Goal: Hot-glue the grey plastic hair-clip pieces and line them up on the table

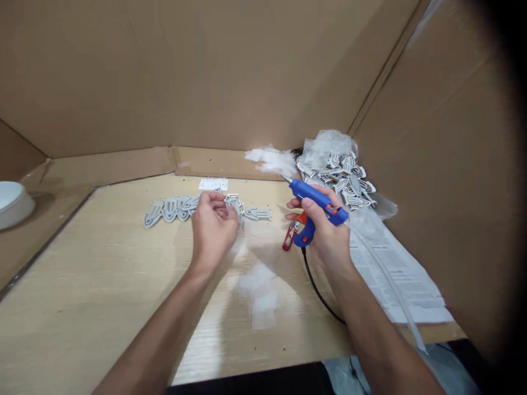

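My right hand [329, 227] is wrapped round a blue glue gun [313, 200] with an orange trigger, its nozzle pointing up and to the left. My left hand [214, 222] is over a row of grey fish-shaped pieces [171, 207], with its fingers curled together. What its fingertips hold, if anything, is too small and hidden to name. Just right of that hand lies one more grey piece [258, 214]. Below the glue gun's nozzle are small red-handled snips [290, 236]. A white label with print [213, 184] lies behind the row.
At the back right is a heap of similar pieces [349, 178] with clear plastic, beside white fluff [274, 160]. Printed sheets [395, 269] lie under my right forearm. A black cord hangs from the glue gun. A white bowl [14, 204] stands far left. Cardboard walls [230, 71] surround the table.
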